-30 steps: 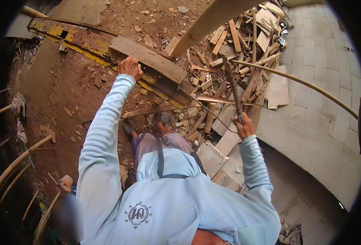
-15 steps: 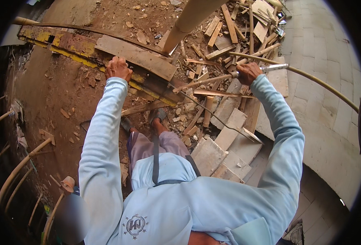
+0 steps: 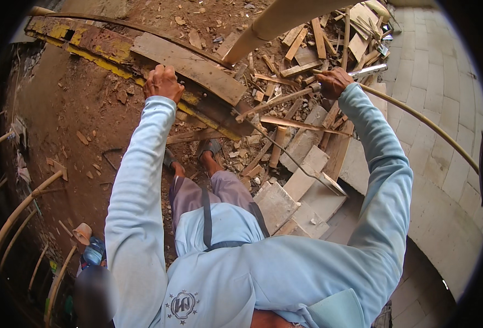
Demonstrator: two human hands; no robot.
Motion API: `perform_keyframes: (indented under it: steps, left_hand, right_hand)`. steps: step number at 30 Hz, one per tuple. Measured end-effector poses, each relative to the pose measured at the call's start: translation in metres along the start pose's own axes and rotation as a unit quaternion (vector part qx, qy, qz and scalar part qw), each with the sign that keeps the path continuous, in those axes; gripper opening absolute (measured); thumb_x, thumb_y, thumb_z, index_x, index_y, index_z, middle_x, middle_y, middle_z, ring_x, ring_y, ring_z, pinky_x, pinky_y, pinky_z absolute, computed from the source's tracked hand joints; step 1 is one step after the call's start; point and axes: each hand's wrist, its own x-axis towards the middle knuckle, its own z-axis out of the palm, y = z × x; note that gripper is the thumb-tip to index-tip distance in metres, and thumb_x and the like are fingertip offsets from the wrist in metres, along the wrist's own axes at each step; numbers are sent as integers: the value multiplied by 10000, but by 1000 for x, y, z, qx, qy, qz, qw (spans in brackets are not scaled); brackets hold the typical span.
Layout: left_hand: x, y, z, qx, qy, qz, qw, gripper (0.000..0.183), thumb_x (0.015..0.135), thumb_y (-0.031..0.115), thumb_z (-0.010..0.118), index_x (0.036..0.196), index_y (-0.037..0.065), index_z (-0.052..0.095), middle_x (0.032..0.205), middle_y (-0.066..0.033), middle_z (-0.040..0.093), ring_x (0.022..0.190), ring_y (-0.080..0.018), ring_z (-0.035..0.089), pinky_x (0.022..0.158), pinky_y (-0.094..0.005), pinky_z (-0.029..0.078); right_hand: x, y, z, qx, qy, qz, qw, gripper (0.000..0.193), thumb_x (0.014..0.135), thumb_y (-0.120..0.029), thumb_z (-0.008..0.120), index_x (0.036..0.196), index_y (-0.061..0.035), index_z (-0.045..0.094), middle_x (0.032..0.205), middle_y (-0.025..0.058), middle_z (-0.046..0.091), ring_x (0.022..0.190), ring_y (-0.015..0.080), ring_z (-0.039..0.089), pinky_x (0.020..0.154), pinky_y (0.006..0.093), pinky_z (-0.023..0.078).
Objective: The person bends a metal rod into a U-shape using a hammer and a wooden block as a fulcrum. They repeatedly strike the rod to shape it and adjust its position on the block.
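Note:
My left hand (image 3: 164, 83) is curled closed at the near edge of a rusty beam with worn yellow paint (image 3: 102, 49), by a plank (image 3: 189, 68) lying along it. What its fingers hold, if anything, is hidden. My right hand (image 3: 334, 83) is wrapped round a tool with a silver, tube-like handle end (image 3: 368, 71) showing beyond the fist. A small metal part shows on the fist's other side. From there a wooden stick (image 3: 277, 103) runs toward the beam's end; whether it joins the tool I cannot tell. A thin bent metal rod (image 3: 288, 154) slants below it.
Broken wood strips (image 3: 318, 41) and boards (image 3: 307, 169) are heaped to the right. A thick bamboo pole (image 3: 269, 27) rises ahead, and a thinner one (image 3: 422, 112) curves right over grey paving (image 3: 444, 82). At lower left are bent bamboo poles (image 3: 20, 210) and a blue bottle (image 3: 94, 251).
My right hand has risen in the view, away from my body, with the silver-handled tool; the stick's near-hand end has risen too. My left hand has shifted slightly right and stays closed at the beam.

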Motion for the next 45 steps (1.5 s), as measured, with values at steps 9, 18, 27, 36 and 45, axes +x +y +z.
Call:
perform_keyframes:
  steps: [9, 18, 27, 36, 45]
  left_hand:
    - [-1, 1, -4, -1, 10, 12, 1000, 308, 653, 181, 831, 879, 63, 657, 971, -142, 606, 944, -335, 627, 812, -435, 558]
    - [-1, -1, -4, -11, 33, 25, 999, 181, 691, 94, 699, 860, 43, 657, 939, -159, 616, 904, -349, 629, 780, -430, 543]
    - [2, -4, 0, 6, 45, 47, 998, 150, 697, 98, 669, 834, 37, 661, 901, -173, 634, 821, -352, 649, 728, -426, 554]
    - [8, -10, 5, 15, 51, 73, 996, 163, 663, 90, 660, 811, 22, 668, 893, -201, 661, 807, -381, 669, 713, -447, 561]
    - [10, -2, -5, 10, 22, 94, 995, 196, 681, 91, 647, 857, 8, 668, 946, -215, 657, 865, -380, 673, 749, -449, 568]
  right_hand:
    - [9, -5, -5, 0, -15, 2, 1000, 165, 694, -163, 653, 825, -70, 621, 722, 123, 634, 681, 347, 654, 598, 450, 524]
    - [-9, -16, 2, 9, -39, 108, 993, 207, 720, -205, 706, 862, -80, 623, 771, 126, 645, 719, 334, 653, 643, 442, 533]
    - [-75, 45, 37, -58, -43, 308, 949, 139, 748, -128, 702, 879, -101, 661, 833, 150, 686, 850, 352, 678, 761, 448, 545]
    - [-104, -38, 37, -1, -142, 452, 881, 192, 769, -102, 665, 959, -103, 685, 987, 181, 695, 970, 338, 671, 851, 428, 541]
    - [-117, -33, 49, -75, -35, 472, 878, 134, 791, -45, 602, 912, -84, 642, 925, 180, 679, 949, 338, 654, 837, 443, 527]
